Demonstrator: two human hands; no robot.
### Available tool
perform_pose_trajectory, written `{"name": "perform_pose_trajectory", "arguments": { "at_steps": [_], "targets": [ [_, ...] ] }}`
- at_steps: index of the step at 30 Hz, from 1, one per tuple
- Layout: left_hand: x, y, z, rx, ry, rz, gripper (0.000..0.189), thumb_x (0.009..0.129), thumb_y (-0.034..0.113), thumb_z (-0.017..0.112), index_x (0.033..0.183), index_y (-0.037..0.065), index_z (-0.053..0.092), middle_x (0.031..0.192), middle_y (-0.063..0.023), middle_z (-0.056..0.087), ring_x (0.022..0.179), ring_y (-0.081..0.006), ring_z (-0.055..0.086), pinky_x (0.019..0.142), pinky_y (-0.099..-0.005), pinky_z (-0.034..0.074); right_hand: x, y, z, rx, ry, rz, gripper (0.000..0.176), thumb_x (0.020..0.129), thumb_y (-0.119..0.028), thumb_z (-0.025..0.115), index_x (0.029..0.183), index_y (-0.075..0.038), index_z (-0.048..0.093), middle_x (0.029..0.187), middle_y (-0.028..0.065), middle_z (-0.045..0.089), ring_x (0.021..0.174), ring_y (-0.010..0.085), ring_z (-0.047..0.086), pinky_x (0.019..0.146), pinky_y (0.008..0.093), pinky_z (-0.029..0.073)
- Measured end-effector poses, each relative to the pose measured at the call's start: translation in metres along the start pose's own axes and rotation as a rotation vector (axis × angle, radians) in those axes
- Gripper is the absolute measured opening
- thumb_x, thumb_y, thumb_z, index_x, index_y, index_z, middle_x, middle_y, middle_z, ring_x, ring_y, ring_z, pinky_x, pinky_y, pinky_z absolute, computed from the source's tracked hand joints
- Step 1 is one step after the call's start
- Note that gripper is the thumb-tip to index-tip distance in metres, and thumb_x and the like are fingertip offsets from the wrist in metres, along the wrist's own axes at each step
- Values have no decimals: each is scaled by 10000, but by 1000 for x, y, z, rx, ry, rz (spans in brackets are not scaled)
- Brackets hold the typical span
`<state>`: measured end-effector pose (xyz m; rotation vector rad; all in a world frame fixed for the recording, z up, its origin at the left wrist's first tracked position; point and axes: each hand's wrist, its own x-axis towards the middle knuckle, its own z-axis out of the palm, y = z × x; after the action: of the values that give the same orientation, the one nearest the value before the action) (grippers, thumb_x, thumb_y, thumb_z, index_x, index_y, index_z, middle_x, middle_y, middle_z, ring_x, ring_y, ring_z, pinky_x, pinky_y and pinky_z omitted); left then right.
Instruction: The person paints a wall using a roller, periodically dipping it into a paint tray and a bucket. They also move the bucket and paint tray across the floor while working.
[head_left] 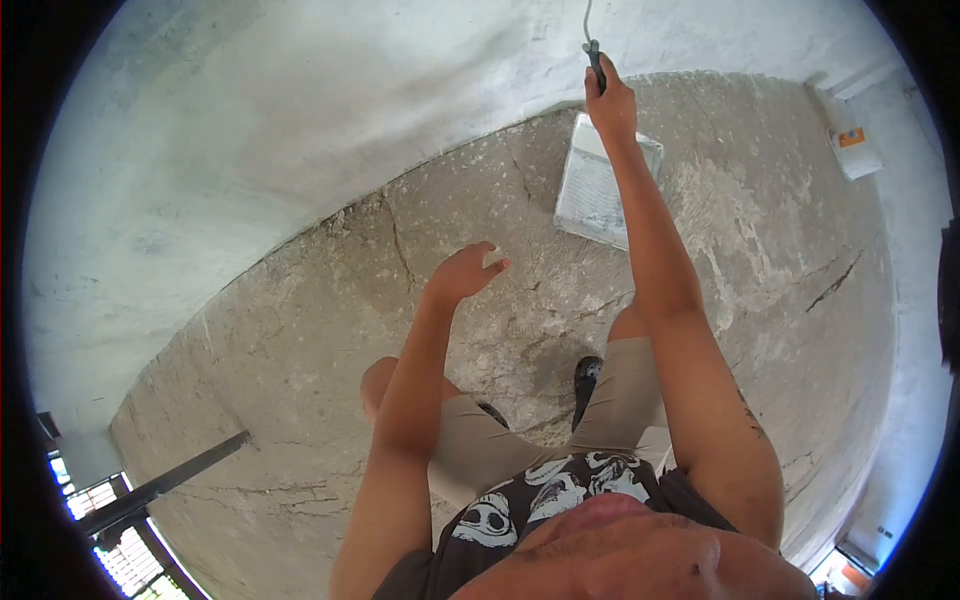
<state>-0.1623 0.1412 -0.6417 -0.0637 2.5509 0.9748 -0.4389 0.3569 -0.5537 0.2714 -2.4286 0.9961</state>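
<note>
My right hand (pixel 613 108) is stretched out toward the wall, its fingers wrapped round the dark handle of a paint roller (pixel 594 62). The roller's thin metal rod runs up past the top edge of the view, so its head is hidden. Below that arm a paint tray (pixel 566 200) lies on the floor, its inside coated with white paint; my forearm covers part of its right side. My left hand (pixel 465 273) hangs over the floor left of the tray, thumb and fingers apart, with nothing in it.
A wall (pixel 250 130) with patchy whitish paint curves along the left and top. Cracks run through the rough concrete floor (pixel 330 330). A white bucket (pixel 855 155) with an orange label stands at the far right. At lower left is a dark bar (pixel 170 482) near a bright window.
</note>
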Motion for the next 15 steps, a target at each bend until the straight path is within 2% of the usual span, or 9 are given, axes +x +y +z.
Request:
{"name": "perform_pose_trajectory", "arguments": {
  "at_steps": [4,6,7,10,14,15],
  "targets": [
    [-4,8,-8,1,-90,-62,669,924,554,564,1309,8,553,1313,-228,578,1230,-380,543,1024,-445,436,-42,52,36,-123,-119,51,413,959,-349,531,1321,-153,539,872,217,696,811,428,670,714,515,539],
    [-6,4,-3,40,-121,-69,664,925,553,564,1309,12,554,1310,-226,581,1227,-381,544,1020,-447,438,-65,73,39,-257,-318,53,449,955,-375,520,1351,-162,520,911,229,696,854,429,670,763,523,538],
    [-2,-2,-2,63,-100,-61,665,925,555,563,1309,12,553,1308,-226,583,1227,-381,544,1018,-448,439,-66,71,37,-236,-283,65,405,953,-352,561,1283,-119,589,878,223,698,811,427,675,695,550,525],
    [2,-8,-5,44,-48,-59,675,923,564,561,1314,14,548,1307,-225,584,1228,-379,544,1016,-450,440,-53,58,25,-186,-243,42,456,949,-372,525,1354,-163,538,923,236,695,871,420,673,770,523,534],
    [4,11,-7,-29,-10,-13,687,920,575,558,1319,16,545,1308,-223,584,1227,-377,547,1016,-449,441,-40,39,14,-177,-239,84,445,959,-371,512,1346,-154,543,929,230,697,837,410,679,738,519,539],
    [4,14,-7,-26,-10,-8,687,920,575,558,1319,16,545,1308,-223,584,1227,-377,547,1016,-449,441,-48,53,26,-233,-255,63,455,957,-370,511,1360,-159,525,922,230,697,838,412,678,740,521,541]
  ]
}}
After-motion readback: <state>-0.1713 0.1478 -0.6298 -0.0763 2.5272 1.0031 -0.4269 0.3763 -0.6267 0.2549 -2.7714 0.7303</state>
